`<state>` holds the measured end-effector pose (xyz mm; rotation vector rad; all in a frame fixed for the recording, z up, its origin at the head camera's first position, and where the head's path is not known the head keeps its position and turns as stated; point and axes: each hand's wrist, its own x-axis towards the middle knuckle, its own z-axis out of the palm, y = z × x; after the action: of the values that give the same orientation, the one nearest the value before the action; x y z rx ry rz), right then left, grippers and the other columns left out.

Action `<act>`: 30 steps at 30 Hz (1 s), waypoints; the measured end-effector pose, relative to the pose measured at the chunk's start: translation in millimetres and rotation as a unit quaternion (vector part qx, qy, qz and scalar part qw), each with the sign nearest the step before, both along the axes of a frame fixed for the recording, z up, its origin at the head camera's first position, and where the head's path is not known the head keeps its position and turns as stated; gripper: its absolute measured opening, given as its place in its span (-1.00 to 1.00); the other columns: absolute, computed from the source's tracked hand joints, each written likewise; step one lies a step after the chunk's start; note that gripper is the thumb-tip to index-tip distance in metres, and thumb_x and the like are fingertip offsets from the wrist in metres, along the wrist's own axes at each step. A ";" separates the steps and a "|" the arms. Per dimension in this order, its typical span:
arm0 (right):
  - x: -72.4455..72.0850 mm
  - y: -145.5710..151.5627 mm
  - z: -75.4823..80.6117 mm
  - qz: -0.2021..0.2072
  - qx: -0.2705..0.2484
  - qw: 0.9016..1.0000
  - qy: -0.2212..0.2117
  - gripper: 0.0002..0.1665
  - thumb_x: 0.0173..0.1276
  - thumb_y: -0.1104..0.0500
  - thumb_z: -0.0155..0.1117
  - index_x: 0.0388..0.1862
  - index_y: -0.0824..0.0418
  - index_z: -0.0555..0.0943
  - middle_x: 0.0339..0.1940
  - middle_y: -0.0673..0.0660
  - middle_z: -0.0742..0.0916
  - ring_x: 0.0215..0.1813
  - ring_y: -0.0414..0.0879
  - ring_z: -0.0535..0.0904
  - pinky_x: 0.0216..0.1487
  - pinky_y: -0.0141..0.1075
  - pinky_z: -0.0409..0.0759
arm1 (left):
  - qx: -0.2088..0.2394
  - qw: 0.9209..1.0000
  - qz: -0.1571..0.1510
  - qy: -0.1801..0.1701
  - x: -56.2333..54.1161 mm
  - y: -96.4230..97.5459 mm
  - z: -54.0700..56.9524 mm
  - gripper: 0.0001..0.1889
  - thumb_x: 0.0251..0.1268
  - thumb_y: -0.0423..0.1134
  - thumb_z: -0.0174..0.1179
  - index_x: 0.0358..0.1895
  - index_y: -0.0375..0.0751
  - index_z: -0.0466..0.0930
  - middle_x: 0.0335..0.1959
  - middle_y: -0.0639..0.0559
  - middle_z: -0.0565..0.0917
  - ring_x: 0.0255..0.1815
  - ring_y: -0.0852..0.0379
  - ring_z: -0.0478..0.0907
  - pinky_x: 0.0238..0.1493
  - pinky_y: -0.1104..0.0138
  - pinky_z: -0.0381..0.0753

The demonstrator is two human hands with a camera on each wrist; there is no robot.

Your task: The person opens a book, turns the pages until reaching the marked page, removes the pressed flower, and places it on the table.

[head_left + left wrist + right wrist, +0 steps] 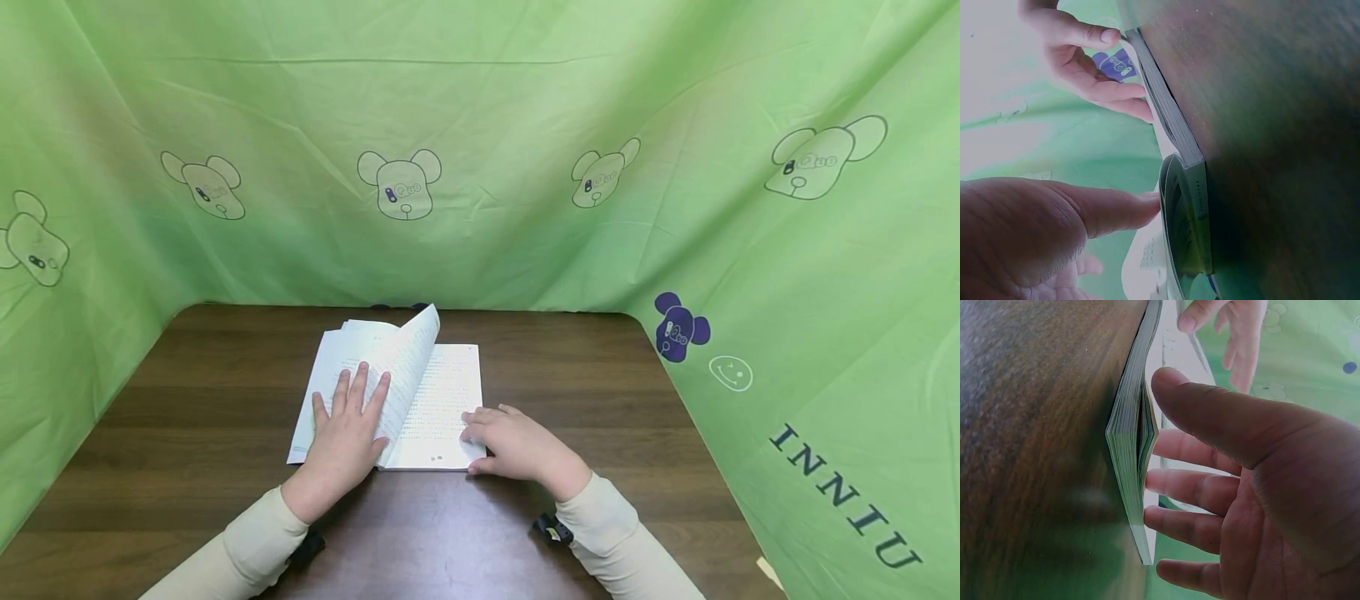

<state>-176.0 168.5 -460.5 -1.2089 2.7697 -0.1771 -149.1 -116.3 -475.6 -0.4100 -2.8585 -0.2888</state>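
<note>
An open book of printed pages lies on the table. Several of its left-hand leaves curve up near the spine, and the top corner of one leaf stands raised. My left hand lies with spread fingers across the left pages, its thumb against the curved leaves near the spine. At the right page's outer edge is my right hand, fingertips touching the page and thumb near the lower corner. In the right wrist view, the fingers reach the slightly parted page edges, with the thumb apart from them.
The brown wooden table stretches around the book. A green curtain with printed bear faces encloses the back and both sides. Dark straps sit at both wrists.
</note>
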 end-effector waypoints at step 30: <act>0.5 -0.9 0.5 -0.003 0.006 1.000 0.004 -0.53 0.27 -0.11 0.50 0.09 0.06 0.70 0.38 0.11 0.64 0.45 0.02 0.50 0.42 0.22 0.36 | -0.037 0.992 -0.073 -0.100 -0.1 -0.6 -3.6 -0.33 0.27 -0.42 0.14 0.51 -0.11 0.39 0.62 -0.20 0.21 0.60 -0.41 0.09 0.31 -0.56 0.05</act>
<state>-175.5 167.6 -460.0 -1.2018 2.7769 -0.1578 -149.2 -116.9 -479.2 -0.6422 -3.0467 -0.2642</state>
